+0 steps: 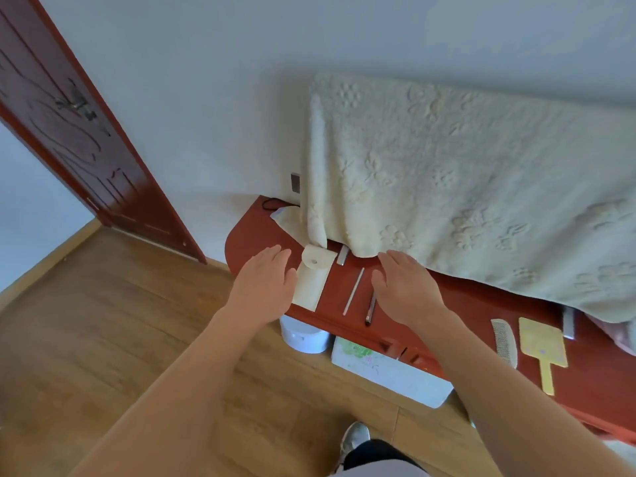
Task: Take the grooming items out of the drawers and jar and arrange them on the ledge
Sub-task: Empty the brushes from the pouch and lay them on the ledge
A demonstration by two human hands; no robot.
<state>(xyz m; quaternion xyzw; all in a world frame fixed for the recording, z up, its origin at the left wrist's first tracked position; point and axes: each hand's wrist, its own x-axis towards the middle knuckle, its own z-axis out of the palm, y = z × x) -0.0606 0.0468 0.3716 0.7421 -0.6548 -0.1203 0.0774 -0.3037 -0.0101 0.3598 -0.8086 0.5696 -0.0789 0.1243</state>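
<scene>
On the red-brown ledge (457, 304) lie a cream snap pouch (314, 278), a small metal piece (343, 255), a thin white stick (353, 291) and a dark pencil-like tool (370, 309). Farther right lie a white comb (505, 340), a yellow hand mirror (543, 349) and a grey metal item (568, 323). My left hand (265, 280) hovers flat and open beside the pouch's left edge. My right hand (406, 287) hovers open, just right of the dark tool. Neither hand holds anything.
A cream blanket (464, 173) hangs over the back of the ledge. Below the ledge stand a white round container (303, 337) and a white box (389, 373) on the wooden floor. A red-brown door (79, 132) is at the left.
</scene>
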